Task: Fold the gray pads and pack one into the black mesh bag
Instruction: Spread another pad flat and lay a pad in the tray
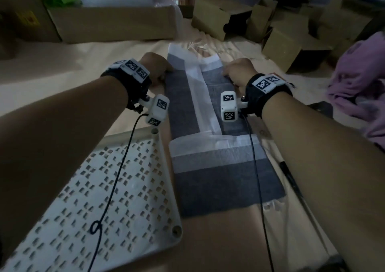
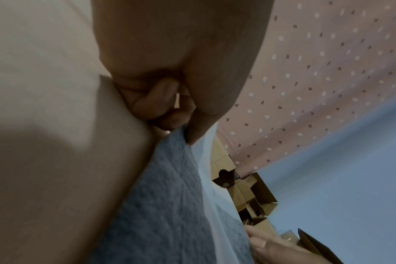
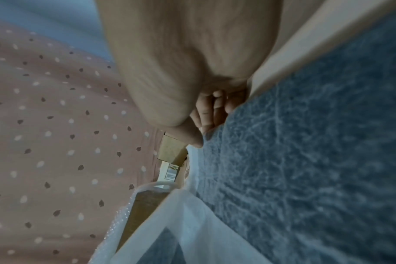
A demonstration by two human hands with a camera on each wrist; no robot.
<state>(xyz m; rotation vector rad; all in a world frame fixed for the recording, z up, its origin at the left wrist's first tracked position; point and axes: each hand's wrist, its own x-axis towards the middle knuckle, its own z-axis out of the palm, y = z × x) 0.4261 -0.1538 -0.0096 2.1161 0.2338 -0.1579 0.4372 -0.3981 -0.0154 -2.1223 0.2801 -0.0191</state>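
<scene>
Your left hand [image 1: 155, 67] pinches the left edge of the far pad [image 1: 183, 102], thumb on top and fingers curled under. Your right hand [image 1: 239, 71] pinches the right edge the same way, likely so both sides stay even for the fold. Both forearms reach forward, wrists low over the bed [image 1: 62, 59]. A nearer pad [image 1: 220, 180] lies beside the white panel [image 1: 100, 198]. No mesh bag is in view.

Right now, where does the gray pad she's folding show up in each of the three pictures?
Head: the gray pad lies centre, between left hand and right hand.
Left wrist: lower middle, under the thumb.
Right wrist: fills the right side.
Shared landmark: the pad's white border.
</scene>
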